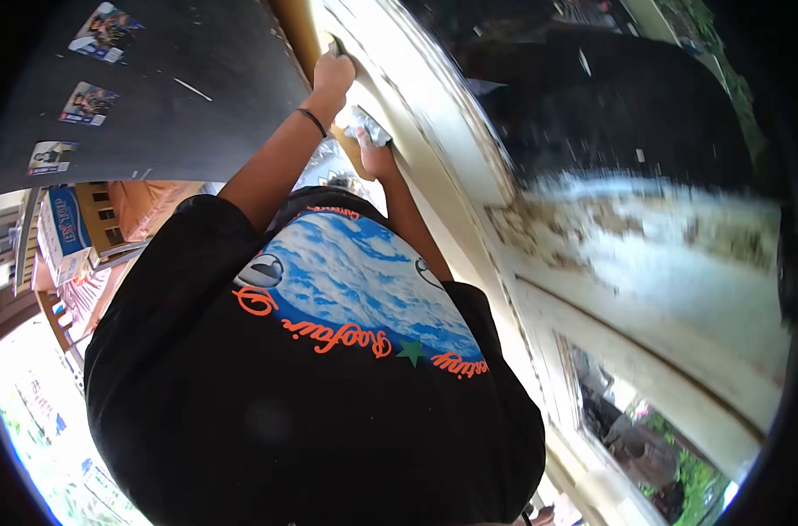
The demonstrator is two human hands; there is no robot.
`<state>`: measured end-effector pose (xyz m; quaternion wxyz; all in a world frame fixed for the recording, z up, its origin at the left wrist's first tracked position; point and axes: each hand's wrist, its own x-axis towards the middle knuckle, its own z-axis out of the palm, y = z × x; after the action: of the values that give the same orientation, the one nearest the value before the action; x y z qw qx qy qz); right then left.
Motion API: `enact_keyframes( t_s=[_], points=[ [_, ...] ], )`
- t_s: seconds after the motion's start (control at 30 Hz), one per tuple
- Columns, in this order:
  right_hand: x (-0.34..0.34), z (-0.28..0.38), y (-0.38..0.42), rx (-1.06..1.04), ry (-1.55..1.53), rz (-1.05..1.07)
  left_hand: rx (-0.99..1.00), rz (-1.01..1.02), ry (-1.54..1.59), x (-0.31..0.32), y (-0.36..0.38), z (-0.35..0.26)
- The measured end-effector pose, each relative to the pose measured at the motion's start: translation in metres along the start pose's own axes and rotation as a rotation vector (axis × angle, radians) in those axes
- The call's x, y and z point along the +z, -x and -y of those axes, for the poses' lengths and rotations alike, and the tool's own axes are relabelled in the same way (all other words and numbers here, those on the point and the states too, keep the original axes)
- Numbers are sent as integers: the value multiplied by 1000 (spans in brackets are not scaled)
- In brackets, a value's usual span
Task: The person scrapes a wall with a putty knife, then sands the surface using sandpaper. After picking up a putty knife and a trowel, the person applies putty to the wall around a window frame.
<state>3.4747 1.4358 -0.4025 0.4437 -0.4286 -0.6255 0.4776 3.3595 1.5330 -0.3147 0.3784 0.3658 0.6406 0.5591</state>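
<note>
Stretched far forward, my left hand point(333, 74) has its fingers curled at the edge of a pale frame point(443, 188). A small yellowish and dark item point(331, 44) shows at its fingers, too small to name. Below and to the right of it, my right hand point(375, 160) holds a crumpled grey-white cloth or paper point(366, 124), with the thumb on its near side. A dark band point(312, 121) circles my left wrist. Between the dark board and the pale frame runs a yellow-brown strip point(295, 31). My black printed shirt fills the lower middle.
A dark board point(184, 96) with several picture cards point(89, 103) spans the upper left. Below it are a blue and white box point(64, 223) and wooden slatted furniture point(103, 215). A dark, shiny pane point(618, 114) and a stained pale panel point(662, 263) stand on the right.
</note>
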Motion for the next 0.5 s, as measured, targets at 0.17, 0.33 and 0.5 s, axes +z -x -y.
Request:
enact_keyframes(
  t_s=[0.17, 0.33, 0.5],
  points=[
    [-71, -93, 189, 12, 781, 50, -378, 118, 103, 36, 109, 60],
    [-177, -73, 419, 142, 960, -77, -649, 315, 184, 67, 211, 128],
    [-279, -137, 672, 1179, 1280, -8, -772, 338, 291, 93, 286, 152]
  ],
)
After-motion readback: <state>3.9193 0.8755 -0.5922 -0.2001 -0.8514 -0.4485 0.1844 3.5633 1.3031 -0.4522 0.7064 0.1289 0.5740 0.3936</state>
